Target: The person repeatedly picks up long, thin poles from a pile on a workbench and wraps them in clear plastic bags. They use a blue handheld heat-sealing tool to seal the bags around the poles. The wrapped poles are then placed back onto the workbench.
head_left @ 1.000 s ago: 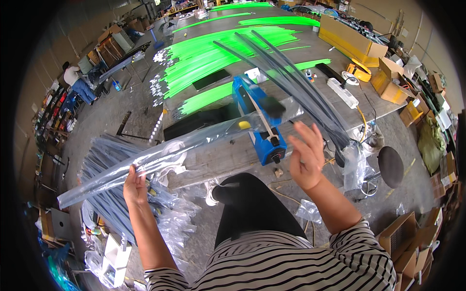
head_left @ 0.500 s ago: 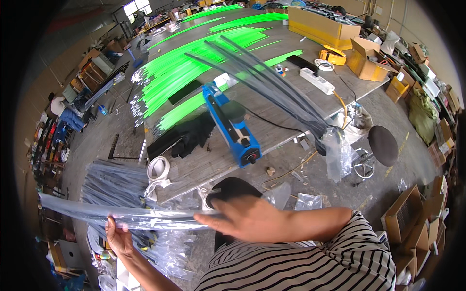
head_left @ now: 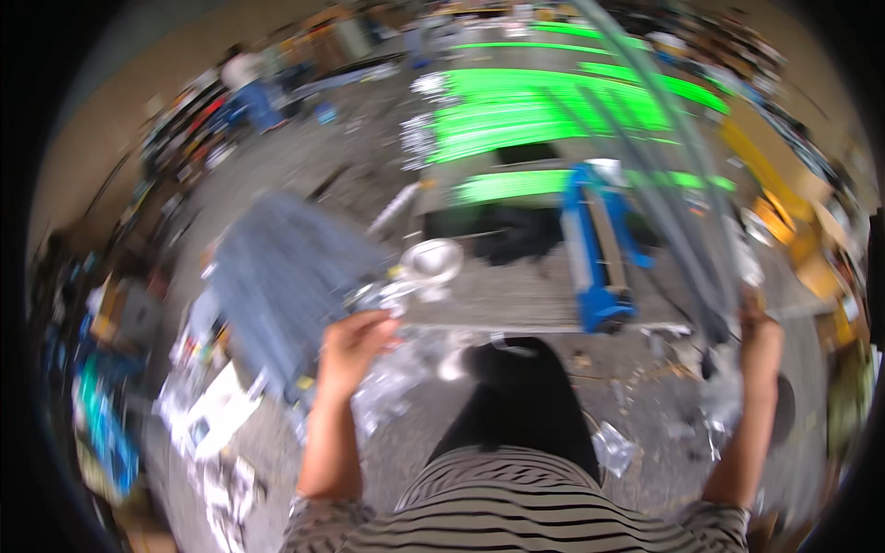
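My left hand (head_left: 355,346) is over the floor just off the table's near edge, close to a white roll (head_left: 431,263). Its fingers point to the right, apart, with nothing seen in them. My right hand (head_left: 760,323) is raised at the right, at the near end of long grey strips (head_left: 678,230) that slant across the table. Its fingers look closed on one strip, which arcs up past the top of the view; motion blurs the grip. A heap of long grey strips in clear plastic (head_left: 286,286) lies left of my left hand.
A blue bar-shaped sealer (head_left: 593,253) stands near the edge of the grey table (head_left: 498,309). Bright green rods (head_left: 544,115) cover its far part. Black cloth (head_left: 525,235) lies at the left, yellow cartons (head_left: 774,152) at the right. Another person (head_left: 251,88) is far left.
The clear sleeve of strips has left my hands. My right hand has swung far right to the strips on the table, and one strip has risen. The view has turned left.
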Demonstrator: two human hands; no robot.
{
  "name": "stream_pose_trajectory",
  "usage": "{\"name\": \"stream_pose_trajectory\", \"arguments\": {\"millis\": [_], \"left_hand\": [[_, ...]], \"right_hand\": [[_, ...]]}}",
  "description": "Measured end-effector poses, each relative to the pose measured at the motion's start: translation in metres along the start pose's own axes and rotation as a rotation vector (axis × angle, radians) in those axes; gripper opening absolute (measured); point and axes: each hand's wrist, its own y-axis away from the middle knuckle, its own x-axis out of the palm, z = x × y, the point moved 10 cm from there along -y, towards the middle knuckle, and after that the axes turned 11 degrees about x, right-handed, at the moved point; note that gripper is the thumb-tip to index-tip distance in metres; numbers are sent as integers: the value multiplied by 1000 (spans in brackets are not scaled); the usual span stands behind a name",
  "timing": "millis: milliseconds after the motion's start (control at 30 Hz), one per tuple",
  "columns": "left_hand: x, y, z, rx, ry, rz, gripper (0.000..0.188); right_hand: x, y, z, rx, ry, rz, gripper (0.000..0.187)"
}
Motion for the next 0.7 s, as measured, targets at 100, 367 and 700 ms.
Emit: {"name": "stream_pose_trajectory", "arguments": {"millis": [100,367,700], "left_hand": [[-33,15,66,-94,-381,0,23],[-168,62,204,-411,-975,-286,27],[-158,40,242,-939,-1076,-179,47]], "right_hand": [[34,-30,-25,-105,-206,1,43],[117,-49,-60,57,2,277,43],[-65,20,87,-300,-395,-428,29]]}}
